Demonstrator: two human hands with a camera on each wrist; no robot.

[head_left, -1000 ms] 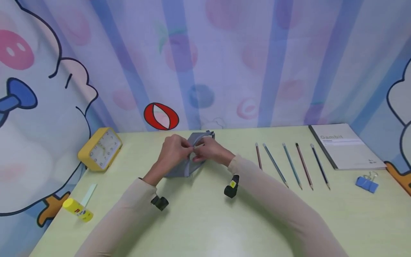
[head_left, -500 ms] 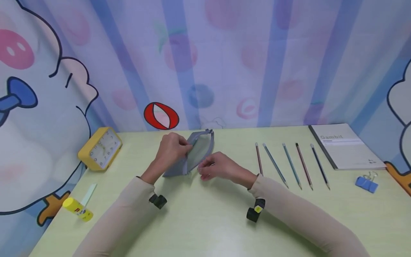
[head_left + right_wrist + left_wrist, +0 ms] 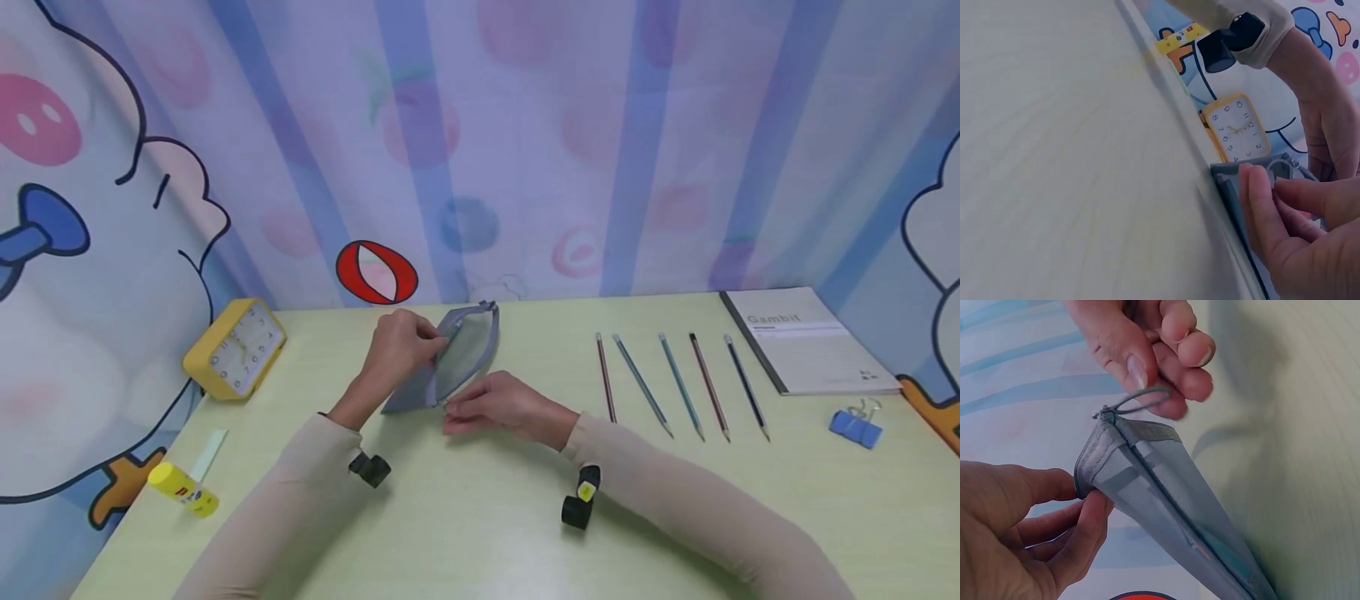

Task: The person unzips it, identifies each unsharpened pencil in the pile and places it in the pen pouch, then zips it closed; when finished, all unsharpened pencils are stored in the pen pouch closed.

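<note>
Hands (image 3: pixel 401 350) grip pouch (image 3: pixel 457 358) edges.

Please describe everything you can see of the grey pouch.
The pouch is a long, flat grey case of mesh-like fabric with a zipper along its top edge. It lies slanted on the green table, its far end raised. The left hand grips one side. The right hand pinches the thin loop pull at its near end. Whether anything is inside cannot be told.
</note>
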